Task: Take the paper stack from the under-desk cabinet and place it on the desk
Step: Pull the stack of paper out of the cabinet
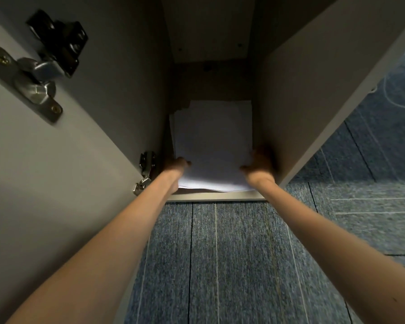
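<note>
A white paper stack (212, 141) lies on the floor of the open under-desk cabinet (290, 108), its sheets slightly fanned at the far left corner. My left hand (176, 165) grips the stack's near left edge, thumb on top. My right hand (258, 163) grips the near right edge the same way, close to the cabinet's right wall. The stack's front edge sticks out a little past the cabinet's bottom lip. The desk top is out of view.
The open cabinet door (56, 160) stands at my left with two metal hinges (36, 76) (146, 170). Blue-grey carpet tiles (232, 253) cover the floor below and to the right. The cabinet interior is narrow and dark.
</note>
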### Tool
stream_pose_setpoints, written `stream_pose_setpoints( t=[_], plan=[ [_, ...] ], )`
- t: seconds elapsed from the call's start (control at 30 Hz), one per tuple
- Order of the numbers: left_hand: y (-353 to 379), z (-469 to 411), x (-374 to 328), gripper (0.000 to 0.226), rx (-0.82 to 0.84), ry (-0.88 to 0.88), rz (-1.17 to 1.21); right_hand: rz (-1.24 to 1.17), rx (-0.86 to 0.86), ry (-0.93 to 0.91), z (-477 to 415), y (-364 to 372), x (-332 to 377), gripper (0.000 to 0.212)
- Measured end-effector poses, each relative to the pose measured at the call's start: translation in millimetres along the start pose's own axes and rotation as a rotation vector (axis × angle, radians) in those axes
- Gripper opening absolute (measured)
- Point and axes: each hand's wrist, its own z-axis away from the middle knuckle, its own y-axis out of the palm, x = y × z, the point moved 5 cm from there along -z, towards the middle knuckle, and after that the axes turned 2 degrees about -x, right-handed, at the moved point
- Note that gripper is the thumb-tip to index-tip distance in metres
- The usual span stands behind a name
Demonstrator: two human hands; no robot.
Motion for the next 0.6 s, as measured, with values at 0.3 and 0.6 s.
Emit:
stream_pose_setpoints(
  t=[0.3,0.6],
  plan=[
    [-8.8,22.6,15.8,0.051,-0.075,0.123,0.328,-0.471,-0.004,0.124,10.3,-9.5,1.8,0.067],
    [-12.4,36.8,11.6,0.051,-0.121,0.12,0.334,-0.678,0.229,0.205,21.6,-1.5,14.3,0.05]
  ],
)
